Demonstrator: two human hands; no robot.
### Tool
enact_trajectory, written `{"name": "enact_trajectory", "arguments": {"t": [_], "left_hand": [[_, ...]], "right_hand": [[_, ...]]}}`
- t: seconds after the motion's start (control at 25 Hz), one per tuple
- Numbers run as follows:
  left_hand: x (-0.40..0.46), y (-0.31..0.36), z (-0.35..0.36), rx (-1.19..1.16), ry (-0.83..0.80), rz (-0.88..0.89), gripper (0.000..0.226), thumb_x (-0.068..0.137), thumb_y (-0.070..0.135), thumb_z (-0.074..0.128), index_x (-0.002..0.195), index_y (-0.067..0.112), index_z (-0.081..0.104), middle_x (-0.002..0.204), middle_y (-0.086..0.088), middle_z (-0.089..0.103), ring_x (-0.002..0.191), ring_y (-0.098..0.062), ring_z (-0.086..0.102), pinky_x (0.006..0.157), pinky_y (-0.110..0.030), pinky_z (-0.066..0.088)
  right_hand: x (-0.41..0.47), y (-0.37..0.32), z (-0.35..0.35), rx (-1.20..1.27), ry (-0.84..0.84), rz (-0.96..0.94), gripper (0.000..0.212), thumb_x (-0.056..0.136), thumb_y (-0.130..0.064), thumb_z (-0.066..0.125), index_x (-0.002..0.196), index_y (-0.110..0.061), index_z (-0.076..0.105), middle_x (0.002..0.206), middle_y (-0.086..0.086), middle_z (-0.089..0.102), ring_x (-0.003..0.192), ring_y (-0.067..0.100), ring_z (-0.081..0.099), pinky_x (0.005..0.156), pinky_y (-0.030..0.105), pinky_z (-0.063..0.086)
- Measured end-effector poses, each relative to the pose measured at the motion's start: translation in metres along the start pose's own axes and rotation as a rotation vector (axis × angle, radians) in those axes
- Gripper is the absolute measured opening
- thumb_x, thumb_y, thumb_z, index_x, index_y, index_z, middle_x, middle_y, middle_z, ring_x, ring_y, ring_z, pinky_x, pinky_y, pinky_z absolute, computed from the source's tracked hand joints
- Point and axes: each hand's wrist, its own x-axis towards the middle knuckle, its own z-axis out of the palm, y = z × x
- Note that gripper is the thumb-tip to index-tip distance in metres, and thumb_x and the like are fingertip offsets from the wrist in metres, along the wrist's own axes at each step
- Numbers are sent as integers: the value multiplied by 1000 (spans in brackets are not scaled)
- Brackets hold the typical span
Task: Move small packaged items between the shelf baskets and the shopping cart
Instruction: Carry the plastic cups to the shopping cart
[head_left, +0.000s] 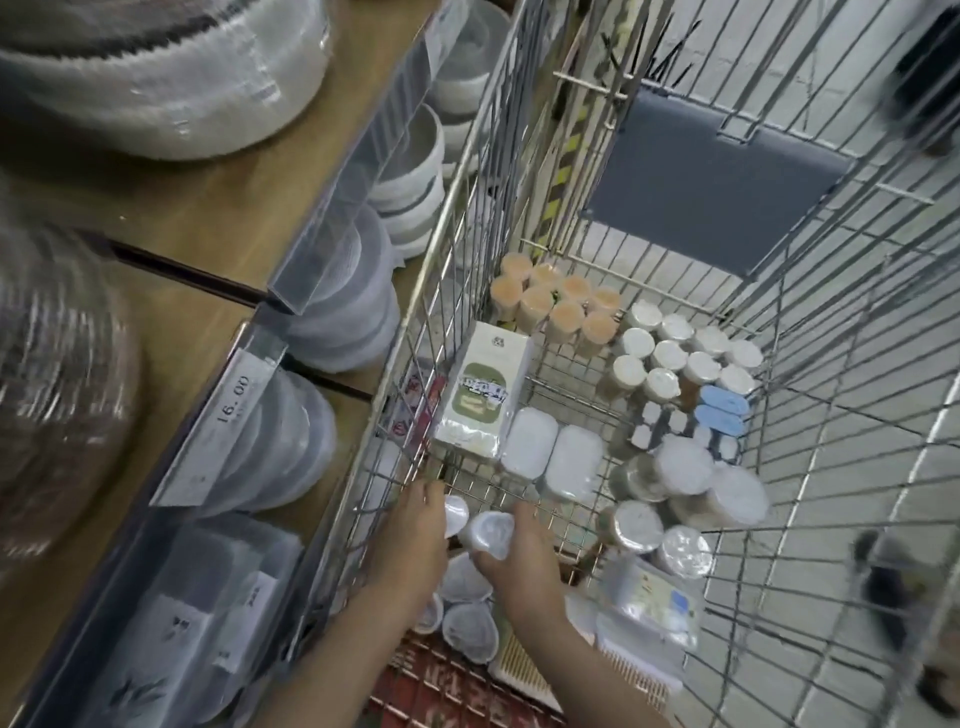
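Both my hands reach down into the wire shopping cart. My left hand grips a small white heart-shaped packaged item at the near left corner of the cart. My right hand holds another white heart-shaped packet right beside it. More of these heart-shaped packets lie below my hands on the cart floor.
The cart also holds a green-and-white box, white oval cases, orange-capped tubes, white-lidded jars and a clear pack. A wooden shelf with stacked plastic containers and a 16.00 price tag stands on the left.
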Motion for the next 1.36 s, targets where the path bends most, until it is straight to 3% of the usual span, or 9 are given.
{"name": "enact_trajectory", "arguments": {"t": [0.12, 0.28, 0.48, 0.68, 0.88, 1.0, 1.2, 1.36], "left_hand": [[2, -7, 4, -42, -37, -19, 66, 86, 18, 64, 141, 12, 30, 143, -3, 36, 129, -20, 38, 102, -30, 38], [1, -11, 10, 77, -43, 18, 61, 95, 14, 47, 148, 10, 16, 153, -6, 18, 138, -21, 25, 107, -29, 34], [-1, -14, 12, 87, -60, 58, 65, 94, 7, 43, 150, 14, 10, 155, -7, 11, 142, -24, 16, 110, -31, 31], [-4, -15, 14, 64, -22, 51, 66, 94, 6, 41, 150, 13, 7, 159, -5, 0, 146, -22, 2, 116, -32, 22], [-11, -12, 13, 77, 5, 32, 61, 95, 10, 43, 149, 13, 14, 157, -4, 5, 145, -22, 7, 115, -32, 23], [-21, -9, 7, 52, 12, 17, 54, 96, 16, 42, 147, 13, 22, 155, -4, 17, 142, -21, 17, 114, -31, 25], [-70, 7, -27, -14, -41, 35, 29, 96, 25, 44, 122, 17, 52, 121, -3, 58, 109, -21, 55, 89, -33, 46], [-132, 33, -63, -99, -31, 71, 30, 96, 23, 45, 123, 15, 55, 119, -3, 62, 107, -21, 58, 85, -31, 46]], "right_hand": [[10, 1, 11, -43, -69, 14, 60, 83, -29, 71, 133, -16, 40, 126, 1, 59, 110, 18, 56, 81, 27, 41], [14, 3, 7, -70, -190, -5, 68, 89, -25, 64, 146, -19, 27, 143, 1, 46, 129, 19, 46, 97, 25, 37], [13, 4, 7, -62, -204, 4, 59, 94, -26, 56, 145, -17, 28, 146, 5, 43, 130, 20, 44, 101, 29, 36], [13, 5, 10, -48, -207, 2, 66, 94, -21, 55, 150, -19, 20, 153, 2, 30, 138, 20, 33, 108, 27, 28], [8, 10, 4, -25, -190, 32, 58, 93, -21, 56, 145, -17, 31, 143, 5, 44, 123, 20, 49, 100, 29, 36], [-6, 10, -12, -15, -153, 40, 49, 94, -23, 55, 140, -16, 39, 140, 3, 48, 125, 18, 48, 101, 29, 37], [-65, 0, -67, -133, -145, -2, 38, 95, -25, 50, 132, -15, 49, 134, 0, 53, 121, 15, 50, 93, 23, 37], [-128, -12, -120, -247, -161, -106, 34, 96, -28, 49, 129, -19, 51, 130, -4, 56, 117, 11, 52, 89, 21, 37]]}}
